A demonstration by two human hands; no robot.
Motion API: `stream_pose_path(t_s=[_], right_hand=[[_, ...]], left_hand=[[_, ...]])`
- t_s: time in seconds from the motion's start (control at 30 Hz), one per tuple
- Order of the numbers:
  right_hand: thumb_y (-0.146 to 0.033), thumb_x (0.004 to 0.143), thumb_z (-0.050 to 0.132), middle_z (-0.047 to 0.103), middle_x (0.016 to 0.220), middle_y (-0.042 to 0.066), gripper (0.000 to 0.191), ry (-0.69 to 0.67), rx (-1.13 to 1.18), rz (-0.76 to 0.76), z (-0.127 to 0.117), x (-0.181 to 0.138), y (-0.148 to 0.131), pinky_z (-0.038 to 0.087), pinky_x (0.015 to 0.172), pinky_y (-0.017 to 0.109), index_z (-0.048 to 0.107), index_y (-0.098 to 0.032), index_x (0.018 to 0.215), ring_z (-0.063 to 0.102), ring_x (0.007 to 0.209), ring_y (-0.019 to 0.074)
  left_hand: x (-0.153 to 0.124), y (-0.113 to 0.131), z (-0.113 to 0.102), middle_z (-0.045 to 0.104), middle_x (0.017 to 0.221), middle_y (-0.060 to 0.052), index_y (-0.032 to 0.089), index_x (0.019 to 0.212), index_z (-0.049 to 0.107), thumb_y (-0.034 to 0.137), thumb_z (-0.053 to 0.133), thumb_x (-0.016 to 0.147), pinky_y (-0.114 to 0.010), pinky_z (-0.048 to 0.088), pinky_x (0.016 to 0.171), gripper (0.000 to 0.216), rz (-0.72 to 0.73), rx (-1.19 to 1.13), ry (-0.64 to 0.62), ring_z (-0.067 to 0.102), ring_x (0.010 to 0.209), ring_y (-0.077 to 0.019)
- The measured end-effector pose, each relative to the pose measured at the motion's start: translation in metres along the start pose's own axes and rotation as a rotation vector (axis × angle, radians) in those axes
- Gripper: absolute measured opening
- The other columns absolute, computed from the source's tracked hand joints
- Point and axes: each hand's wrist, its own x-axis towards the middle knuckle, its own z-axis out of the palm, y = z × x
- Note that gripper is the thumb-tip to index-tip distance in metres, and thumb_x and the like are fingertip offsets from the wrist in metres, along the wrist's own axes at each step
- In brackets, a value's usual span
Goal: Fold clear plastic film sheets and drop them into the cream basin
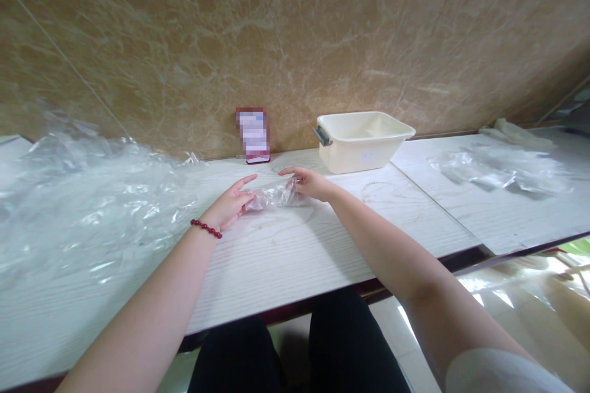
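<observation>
Between my hands, just above the white wood-grain table (286, 258), is a crinkled clear plastic bag (275, 195). My left hand (233, 201), with a dark red bead bracelet (206, 228) on its wrist, pinches the bag's left end between thumb and fingers. At the right end, my right hand (310, 184) has closed on the plastic, its index finger stretched out to the left. Whether anything lies inside the bag, I cannot tell. A large heap of clear plastic bags (92, 196) spreads over the table left of my left hand.
A cream plastic bin (357, 156) with a grey handle clip stands behind my right hand. Against the marble-patterned wall (207, 43) leans a phone (254, 135), its screen blurred. More flat clear bags (502, 169) lie on the table at right.
</observation>
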Motion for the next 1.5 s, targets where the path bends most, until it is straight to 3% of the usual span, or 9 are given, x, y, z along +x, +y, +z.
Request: stream_pose_path(t_s=[0.1,0.23,0.4,0.47,0.7,0.9,1.1,1.33,1.5], right_hand=[[-0.009,0.068,0.044,0.053,0.067,-0.003,0.038,-0.052,0.176,0.062,0.005,0.001,0.0,0.038,0.05,0.016,0.053,-0.02,0.103,0.045,0.05,0.0038],[-0.011,0.071,0.042,0.055,0.067,-0.001,0.023,-0.076,0.247,0.113,0.008,0.002,0.001,0.039,0.048,0.015,0.06,-0.016,0.084,0.046,0.049,0.0031],[-0.017,0.07,0.05,0.052,0.065,-0.005,0.043,-0.025,0.253,0.137,0.009,0.001,0.003,0.035,0.042,0.013,0.045,-0.024,0.112,0.042,0.044,0.0018],[-0.016,0.068,0.052,0.051,0.06,-0.006,0.047,-0.036,0.193,0.149,0.009,0.001,0.004,0.03,0.038,0.011,0.044,-0.024,0.113,0.037,0.04,0.0012],[-0.009,0.073,0.037,0.052,0.054,-0.005,0.025,-0.067,0.196,0.257,0.008,0.004,0.004,0.023,0.032,0.011,0.056,-0.018,0.087,0.036,0.034,0.0004],[-0.022,0.08,0.036,0.054,0.055,-0.005,0.019,-0.094,0.325,0.332,0.009,0.002,-0.002,0.022,0.031,0.01,0.041,-0.023,0.098,0.046,0.037,0.004],[-0.035,0.073,0.05,0.056,0.069,-0.006,0.035,0.004,0.371,0.325,0.011,0.002,0.0,0.02,0.03,0.01,0.029,-0.027,0.099,0.051,0.042,0.0049],[-0.035,0.073,0.051,0.051,0.055,-0.004,0.02,-0.048,0.203,0.346,0.011,0.003,0.002,0.021,0.032,0.013,0.049,-0.015,0.076,0.034,0.035,0.0009],[-0.038,0.07,0.054,0.043,0.049,-0.006,0.031,-0.107,0.16,0.293,0.009,-0.001,-0.004,0.02,0.035,0.014,0.057,-0.016,0.091,0.029,0.037,0.0014]], left_hand=[[0.0,0.001,0.0,0.06,0.07,-0.001,0.022,0.116,0.043,0.005,0.05,0.07,-0.021,0.048,0.058,0.05,0.0,0.011,-0.011,0.058,0.062,-0.0097],[0.0,0.002,0.0,0.061,0.075,-0.004,0.015,0.101,0.054,0.004,0.047,0.071,-0.021,0.048,0.059,0.033,-0.051,-0.026,0.005,0.058,0.062,-0.0097],[0.003,-0.002,-0.003,0.062,0.078,-0.006,0.012,0.096,0.058,0.004,0.051,0.069,-0.021,0.048,0.062,0.03,-0.055,-0.081,0.037,0.057,0.065,-0.0094],[0.006,-0.004,-0.005,0.062,0.077,-0.006,0.012,0.095,0.059,0.007,0.054,0.068,-0.021,0.048,0.061,0.029,-0.061,-0.08,0.037,0.057,0.065,-0.0097],[0.005,-0.004,-0.003,0.063,0.083,-0.007,0.012,0.094,0.06,0.015,0.066,0.059,-0.02,0.046,0.057,0.036,-0.092,-0.03,0.134,0.057,0.067,-0.0109],[0.004,-0.004,0.003,0.061,0.069,-0.002,0.013,0.101,0.057,0.012,0.061,0.062,-0.016,0.043,0.053,0.039,-0.061,0.014,0.225,0.053,0.055,-0.0058],[0.008,-0.007,0.003,0.062,0.076,-0.004,0.012,0.094,0.059,0.009,0.053,0.068,-0.021,0.046,0.064,0.027,0.021,-0.057,0.264,0.055,0.061,-0.0071],[0.006,-0.007,0.004,0.061,0.073,-0.001,0.014,0.098,0.057,0.011,0.057,0.066,-0.018,0.045,0.063,0.032,0.054,-0.09,0.186,0.055,0.061,-0.0058],[0.003,-0.003,0.007,0.061,0.074,-0.002,0.014,0.098,0.056,0.016,0.061,0.063,-0.019,0.045,0.061,0.035,0.104,-0.112,0.122,0.055,0.063,-0.0073]])
